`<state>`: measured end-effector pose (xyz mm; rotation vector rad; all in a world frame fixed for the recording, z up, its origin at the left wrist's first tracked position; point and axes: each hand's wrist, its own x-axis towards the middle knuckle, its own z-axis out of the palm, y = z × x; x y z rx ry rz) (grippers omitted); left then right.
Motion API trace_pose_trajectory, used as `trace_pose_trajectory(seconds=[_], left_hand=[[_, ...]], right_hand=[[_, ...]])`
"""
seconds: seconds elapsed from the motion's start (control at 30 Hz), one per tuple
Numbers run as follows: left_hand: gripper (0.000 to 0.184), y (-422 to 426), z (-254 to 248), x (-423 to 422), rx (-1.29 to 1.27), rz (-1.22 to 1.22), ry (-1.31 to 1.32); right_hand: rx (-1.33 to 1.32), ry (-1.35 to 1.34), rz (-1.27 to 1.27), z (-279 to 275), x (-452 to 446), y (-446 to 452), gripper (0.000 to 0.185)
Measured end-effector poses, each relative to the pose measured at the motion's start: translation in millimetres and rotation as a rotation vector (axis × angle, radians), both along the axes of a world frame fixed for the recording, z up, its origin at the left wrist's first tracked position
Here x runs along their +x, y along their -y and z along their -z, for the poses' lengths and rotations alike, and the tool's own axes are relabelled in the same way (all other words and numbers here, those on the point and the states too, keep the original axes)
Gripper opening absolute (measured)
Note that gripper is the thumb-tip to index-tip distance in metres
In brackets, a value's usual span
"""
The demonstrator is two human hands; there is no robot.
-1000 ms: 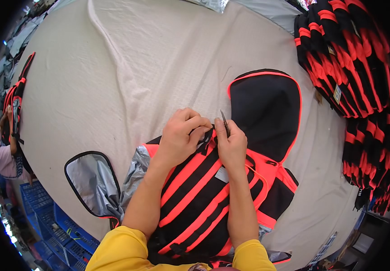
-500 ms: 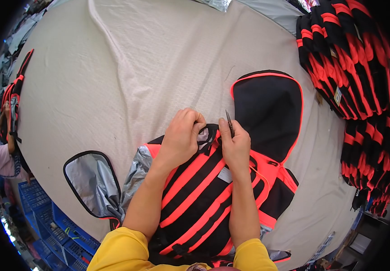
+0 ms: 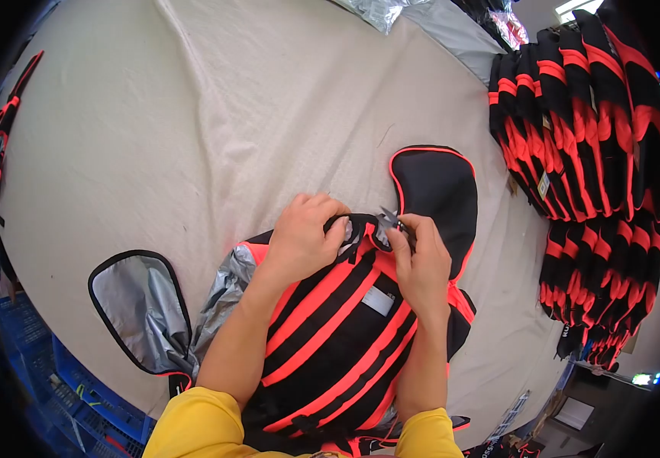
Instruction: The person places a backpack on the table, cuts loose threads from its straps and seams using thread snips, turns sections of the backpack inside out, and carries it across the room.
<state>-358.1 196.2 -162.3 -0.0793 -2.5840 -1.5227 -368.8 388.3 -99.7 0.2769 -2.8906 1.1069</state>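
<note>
A black and neon-red backpack (image 3: 345, 320) with silver lining lies on the pale cloth in front of me. My left hand (image 3: 304, 235) pinches the black edge at the bag's top, its fingers closed on the fabric. In my right hand (image 3: 424, 259) are small metal snips (image 3: 388, 219), blades apart and pointing up and left beside the top seam. A black flap with red piping (image 3: 438, 195) spreads out beyond the right hand. The silver-lined flap (image 3: 137, 305) lies to the left. A white label (image 3: 378, 300) shows on the striped panel.
Stacked black and red bags (image 3: 574, 130) stand at the right edge. Blue crates (image 3: 93, 382) are below the table's left edge. At the far left a co-worker, partly visible, is behind another red and black piece (image 3: 1, 137). Silver material (image 3: 375, 11) lies at the top.
The snips' blades have opened, and my right hand has moved right and slightly down. The black flap looks narrower and lower. The view has shifted, so the co-worker shows less.
</note>
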Motion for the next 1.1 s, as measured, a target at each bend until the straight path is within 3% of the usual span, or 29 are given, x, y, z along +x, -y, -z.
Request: trace_pose_trajectory(seconds=[0.03,0.17,1.1], left_hand=[[0.014,0.2,0.5,-0.7,0.018,-0.004,0.011],[0.016,1.0,2.7,0.2,0.034,0.0,0.025],[0.019,1.5,3.8,1.4,0.044,-0.024,0.06]], right_hand=[[0.199,-0.119,-0.124,-5.1,-1.8,-3.9,0.024],[0.345,-0.232,-0.257,-8.9,-5.0,-6.7,0.025],[0.398,-0.232,-0.297,-7.7,-17.7,11.0,0.021]])
